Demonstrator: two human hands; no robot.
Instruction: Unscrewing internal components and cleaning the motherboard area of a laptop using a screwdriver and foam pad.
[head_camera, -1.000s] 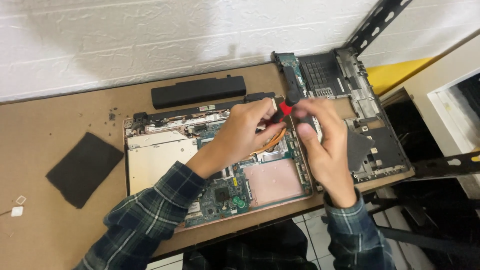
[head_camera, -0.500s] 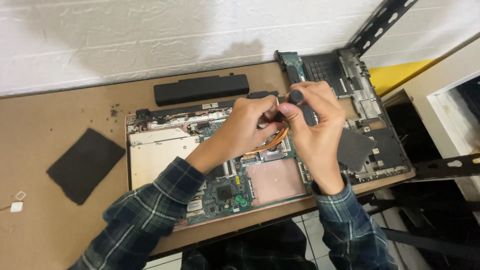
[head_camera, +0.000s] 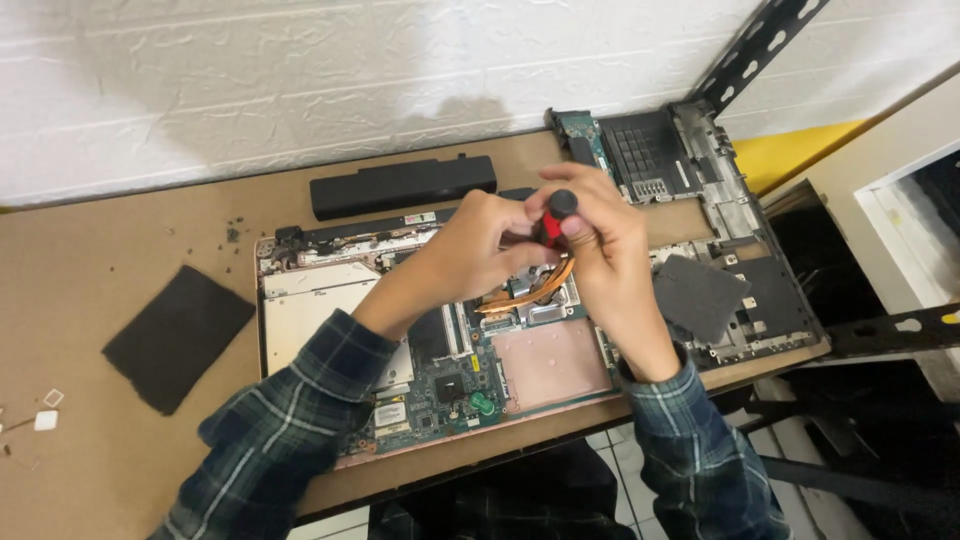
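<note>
Nearest to us lies the opened laptop base (head_camera: 440, 370), its green circuit board bare on the brown table (head_camera: 90, 300). Over its middle, our right hand (head_camera: 610, 260) is wrapped around a red and black screwdriver (head_camera: 553, 222) held upright above the copper heat pipe (head_camera: 530, 292). Our left hand (head_camera: 480, 250) curls beside it, seemingly pinching the shaft, though the fingertips are hidden. Farther off, a black battery (head_camera: 402, 186) rests near the white wall (head_camera: 300, 70).
</note>
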